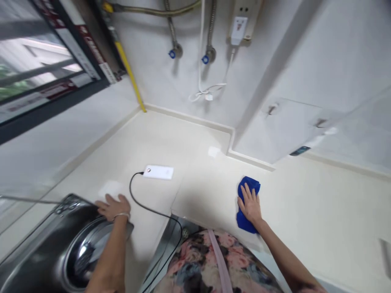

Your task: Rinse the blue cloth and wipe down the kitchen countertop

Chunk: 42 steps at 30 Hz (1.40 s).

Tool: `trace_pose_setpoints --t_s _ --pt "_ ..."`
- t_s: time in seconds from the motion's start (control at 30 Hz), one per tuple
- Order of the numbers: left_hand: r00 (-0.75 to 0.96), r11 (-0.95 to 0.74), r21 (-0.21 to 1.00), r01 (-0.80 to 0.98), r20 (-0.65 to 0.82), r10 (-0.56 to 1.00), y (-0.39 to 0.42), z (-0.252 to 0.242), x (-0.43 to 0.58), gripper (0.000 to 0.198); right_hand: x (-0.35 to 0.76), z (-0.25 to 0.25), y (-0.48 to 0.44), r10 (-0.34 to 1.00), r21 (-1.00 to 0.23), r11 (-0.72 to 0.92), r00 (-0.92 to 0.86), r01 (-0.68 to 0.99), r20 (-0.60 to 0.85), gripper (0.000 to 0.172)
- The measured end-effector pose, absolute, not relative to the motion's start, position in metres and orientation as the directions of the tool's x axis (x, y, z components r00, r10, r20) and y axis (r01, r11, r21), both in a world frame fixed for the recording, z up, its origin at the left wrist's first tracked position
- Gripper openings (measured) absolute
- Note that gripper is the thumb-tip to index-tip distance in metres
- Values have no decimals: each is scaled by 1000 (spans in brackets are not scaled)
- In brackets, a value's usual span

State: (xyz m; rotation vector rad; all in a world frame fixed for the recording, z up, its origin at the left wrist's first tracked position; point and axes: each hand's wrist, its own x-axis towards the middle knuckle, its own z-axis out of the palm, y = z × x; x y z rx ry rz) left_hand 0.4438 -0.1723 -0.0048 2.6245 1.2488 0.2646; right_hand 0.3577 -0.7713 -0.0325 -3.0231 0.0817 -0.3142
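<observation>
On the cream countertop (pixel 195 187), my right hand (pixel 251 206) lies flat over a folded blue cloth (pixel 247 223), its fingers stretched out and slightly apart. The cloth shows around the fingers and beneath the palm. My left hand (pixel 113 208), with a bracelet at the wrist, rests palm down by the corner of the metal sink (pixel 39 240). Its fingers are spread and hold nothing. Between the hands, a white power bank-like device (pixel 159 171) lies on the counter with a black cable (pixel 149 209) running from it towards my body.
A yellow pipe (pixel 130 71) comes down to the back corner. Two valves with blue handles (pixel 205 59) and a white plug (pixel 238 30) are on the wall. The wall juts out at a boxed column (pixel 259 134). A window (pixel 36 61) is at the left.
</observation>
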Motion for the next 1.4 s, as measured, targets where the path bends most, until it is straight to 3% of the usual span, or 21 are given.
trace_pose_setpoints --t_s 0.1,0.2,0.57,0.7,0.83,1.0,1.1,1.27,1.4 --pt "573 -547 369 752 47 818 -176 1 441 71 365 -34 -751 136 -155 -971 957 180 256 57" --pt "572 -547 394 739 62 818 -179 4 437 70 377 -33 -745 211 -202 -941 938 271 275 54" --pt "593 -504 471 724 -52 803 -165 9 432 70 443 -22 -755 156 -199 -955 944 219 290 51" --pt "609 -539 425 728 -38 793 -167 8 433 68 446 -22 -740 85 -123 -982 924 140 373 54" --pt "590 -548 382 744 6 807 -173 2 436 67 423 -33 -732 67 -198 -966 896 169 438 62" --pt "581 -554 352 754 37 813 -177 -5 438 67 378 -34 -771 366 -233 -861 869 452 333 62" --pt "591 -570 328 753 44 806 -178 -7 437 66 354 -30 -822 464 -213 -837 860 504 213 62" --pt "581 -565 325 759 57 812 -181 -8 435 65 323 -38 -900 281 -164 -926 911 339 302 68" --pt "567 -552 353 755 71 821 -182 -9 434 65 315 -48 -900 182 -182 -944 892 276 414 75"
